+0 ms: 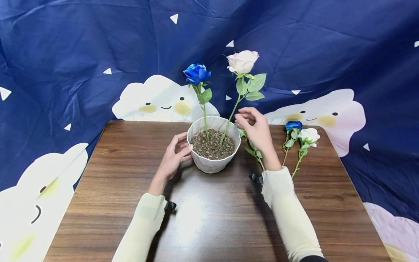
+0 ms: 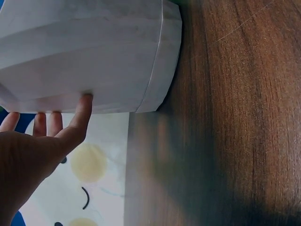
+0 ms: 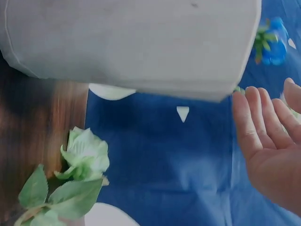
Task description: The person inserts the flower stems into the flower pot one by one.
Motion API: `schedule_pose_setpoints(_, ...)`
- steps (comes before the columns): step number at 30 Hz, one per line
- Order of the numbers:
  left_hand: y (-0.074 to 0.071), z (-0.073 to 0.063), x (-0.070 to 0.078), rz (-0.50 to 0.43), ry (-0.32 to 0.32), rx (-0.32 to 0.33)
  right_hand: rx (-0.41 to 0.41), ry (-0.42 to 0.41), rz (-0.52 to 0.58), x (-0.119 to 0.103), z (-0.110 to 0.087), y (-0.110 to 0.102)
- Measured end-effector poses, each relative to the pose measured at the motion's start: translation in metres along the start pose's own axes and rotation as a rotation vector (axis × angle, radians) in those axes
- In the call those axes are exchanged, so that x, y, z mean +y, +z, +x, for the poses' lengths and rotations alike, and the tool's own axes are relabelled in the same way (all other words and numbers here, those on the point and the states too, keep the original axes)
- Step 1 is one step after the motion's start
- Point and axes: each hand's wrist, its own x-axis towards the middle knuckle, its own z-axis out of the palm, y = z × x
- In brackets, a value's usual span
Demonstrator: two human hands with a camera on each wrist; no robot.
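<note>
A white faceted flowerpot (image 1: 213, 166) filled with dark soil (image 1: 209, 146) stands on the table. A blue rose (image 1: 197, 75) rises from the soil on the left, and a pale pinkish-white rose (image 1: 243, 62) leans to the right. My left hand (image 1: 174, 153) rests on the pot's left side, its fingertips against the outer wall, as the left wrist view also shows. Beside the pale rose's stem, just above the right rim, is my right hand (image 1: 256, 129). Its fingers are loosely bent with the thumb apart in the right wrist view, and nothing is held.
On the right of the wooden table (image 1: 114, 167) lie a blue rose (image 1: 293, 126) and a white rose (image 1: 309, 136). Another leafy stem (image 1: 254, 151) lies partly under my right wrist; a greenish-white flower (image 3: 87, 155) shows there. A dark blue cloth (image 1: 131, 40) hangs behind.
</note>
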Motion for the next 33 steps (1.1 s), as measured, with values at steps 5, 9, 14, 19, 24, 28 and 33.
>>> schedule_pose_setpoints(5, 0.001, 0.000, 0.001, -0.007, 0.000, -0.002, 0.032, 0.083, 0.059, 0.007, -0.008, -0.021)
schedule_pose_setpoints(9, 0.001, 0.000, 0.001, -0.010, 0.001, -0.003, 0.041, 0.158, 0.079, 0.015, -0.014, -0.039)
schedule_pose_setpoints(14, 0.001, -0.001, 0.003, -0.005, 0.001, 0.002, 0.040, 0.236, 0.123, 0.030, -0.022, -0.053)
schedule_pose_setpoints(19, 0.001, -0.002, 0.003, -0.014, -0.004, 0.002, 0.046, 0.309, 0.136, 0.045, -0.033, -0.066)
schedule_pose_setpoints(24, 0.002, -0.001, 0.002, -0.017, 0.001, 0.003, 0.018, 0.400, 0.200, 0.058, -0.044, -0.084)
schedule_pose_setpoints(28, 0.001, 0.000, 0.000, -0.017, -0.003, -0.001, 0.008, 0.470, 0.227, 0.069, -0.052, -0.097)
schedule_pose_setpoints(33, 0.001, -0.001, 0.000, -0.018, -0.001, 0.001, -0.012, 0.528, 0.222, 0.082, -0.061, -0.106)
